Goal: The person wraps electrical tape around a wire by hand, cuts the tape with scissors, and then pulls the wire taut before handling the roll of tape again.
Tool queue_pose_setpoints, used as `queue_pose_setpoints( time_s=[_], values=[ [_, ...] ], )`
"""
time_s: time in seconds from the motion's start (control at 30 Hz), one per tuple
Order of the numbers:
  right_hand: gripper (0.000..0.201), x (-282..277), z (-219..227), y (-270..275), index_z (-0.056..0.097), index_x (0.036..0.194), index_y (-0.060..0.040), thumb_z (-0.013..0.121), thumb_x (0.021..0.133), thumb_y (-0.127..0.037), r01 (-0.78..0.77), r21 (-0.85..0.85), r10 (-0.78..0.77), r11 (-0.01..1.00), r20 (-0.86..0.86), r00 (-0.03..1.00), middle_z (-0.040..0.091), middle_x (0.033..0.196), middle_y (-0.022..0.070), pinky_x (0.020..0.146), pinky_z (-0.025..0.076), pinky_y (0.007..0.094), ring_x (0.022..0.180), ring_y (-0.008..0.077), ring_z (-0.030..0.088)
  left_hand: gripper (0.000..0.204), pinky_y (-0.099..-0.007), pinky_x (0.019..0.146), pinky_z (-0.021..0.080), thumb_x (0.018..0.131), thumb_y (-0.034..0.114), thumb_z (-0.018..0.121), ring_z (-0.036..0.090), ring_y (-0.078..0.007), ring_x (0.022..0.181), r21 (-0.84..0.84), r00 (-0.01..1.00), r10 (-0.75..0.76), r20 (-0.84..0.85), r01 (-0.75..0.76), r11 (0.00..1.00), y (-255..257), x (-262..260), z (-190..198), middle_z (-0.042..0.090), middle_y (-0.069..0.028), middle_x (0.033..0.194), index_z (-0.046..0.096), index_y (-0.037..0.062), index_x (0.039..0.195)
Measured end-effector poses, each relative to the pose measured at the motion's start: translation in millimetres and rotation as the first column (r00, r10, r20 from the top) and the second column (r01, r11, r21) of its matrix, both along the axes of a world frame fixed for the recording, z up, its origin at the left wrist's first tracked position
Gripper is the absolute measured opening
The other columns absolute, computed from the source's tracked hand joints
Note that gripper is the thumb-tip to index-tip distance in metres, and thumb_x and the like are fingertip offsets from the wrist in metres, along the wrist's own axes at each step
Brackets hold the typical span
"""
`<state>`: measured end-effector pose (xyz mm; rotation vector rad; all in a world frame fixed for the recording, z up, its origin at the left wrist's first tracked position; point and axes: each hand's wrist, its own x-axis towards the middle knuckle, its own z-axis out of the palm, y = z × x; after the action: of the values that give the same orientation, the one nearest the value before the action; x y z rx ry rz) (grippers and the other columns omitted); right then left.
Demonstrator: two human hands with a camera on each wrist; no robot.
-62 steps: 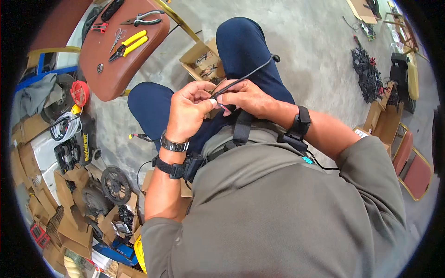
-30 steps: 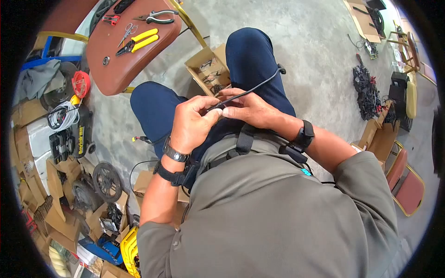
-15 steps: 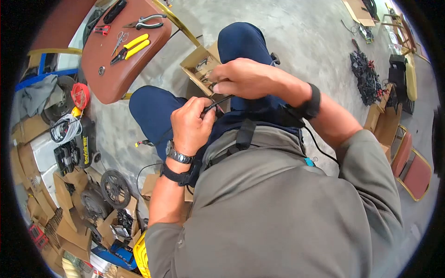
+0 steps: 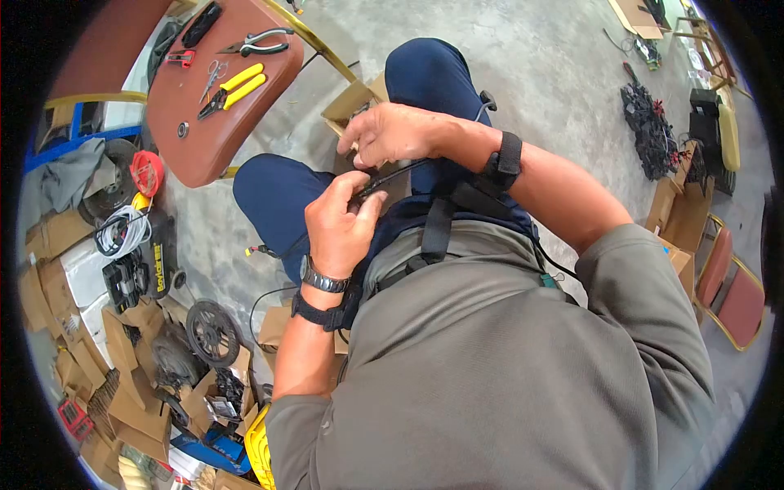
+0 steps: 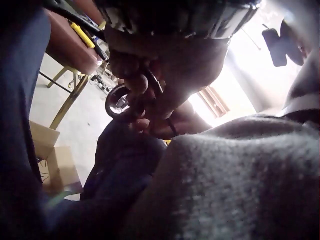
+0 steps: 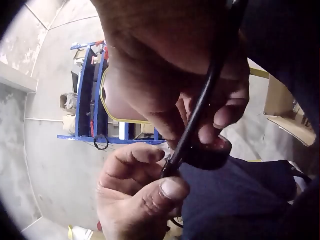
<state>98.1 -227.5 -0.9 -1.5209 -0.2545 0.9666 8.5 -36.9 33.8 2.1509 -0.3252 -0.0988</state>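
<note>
a black cable runs straight, pinched by the left hand. a dark ring sits beside it, in the right hand's fingers.

Before you on the left stands a brown padded chair seat. On it, yellow-handled wire strippers lie right of small metal scissors, with grey-and-black pliers beyond both and a small metal ring nearest you. An open brown cardboard box sits ahead, partly behind your right hand, which holds a black ring-shaped roll just beyond your left hand. A slim black cable runs rightward from your left fingers. Far right lies a tangled black cable bundle.
</note>
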Motion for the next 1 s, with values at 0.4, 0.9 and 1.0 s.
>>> queue_pose_setpoints(
  time_s=[0.4, 0.9, 1.0],
  values=[
    [0.043, -8, 12, -5, 0.066, 0.128, -0.0012, 0.073, 0.086, -0.008, 0.203, 0.101, -0.215, 0.974, 0.137, 0.967, 0.074, 0.097, 0.0091, 0.086, 0.051, 0.0304, 0.092, 0.0141, 0.066, 0.006, -0.0220, 0.061, 0.046, 0.087, -0.002, 0.075, 0.057, -0.0045, 0.068, -0.136, 0.986, 0.000, -0.164, -0.023, 0.990, 13, 4, -3, 0.068, 0.0004, 0.077, 0.070, -0.0018, 0.091],
    [0.052, -44, 56, -26, 0.059, 0.137, -0.0040, 0.070, 0.087, 0.003, 0.243, 0.159, -0.272, 0.957, 0.196, 0.942, 0.065, 0.087, -0.0004, 0.076, 0.048, 0.0254, 0.083, 0.0056, 0.057, 0.011, -0.0234, 0.068, 0.051, 0.089, -0.005, 0.070, 0.061, -0.0057, 0.076, -0.298, 0.914, 0.008, -0.406, -0.140, 0.944, 17, 21, -7, 0.070, -0.0002, 0.087, 0.069, -0.0015, 0.100],
    [0.057, -61, 64, -32, 0.054, 0.142, -0.0047, 0.068, 0.088, 0.006, 0.236, 0.184, -0.267, 0.954, 0.161, 0.950, 0.065, 0.096, -0.0001, 0.077, 0.049, 0.0250, 0.085, 0.0053, 0.056, 0.021, -0.0236, 0.072, 0.052, 0.090, -0.006, 0.068, 0.062, -0.0064, 0.080, -0.360, 0.926, -0.011, -0.376, -0.135, 0.923, 14, 22, -11, 0.071, -0.0019, 0.094, 0.069, -0.0015, 0.111]
  ],
)
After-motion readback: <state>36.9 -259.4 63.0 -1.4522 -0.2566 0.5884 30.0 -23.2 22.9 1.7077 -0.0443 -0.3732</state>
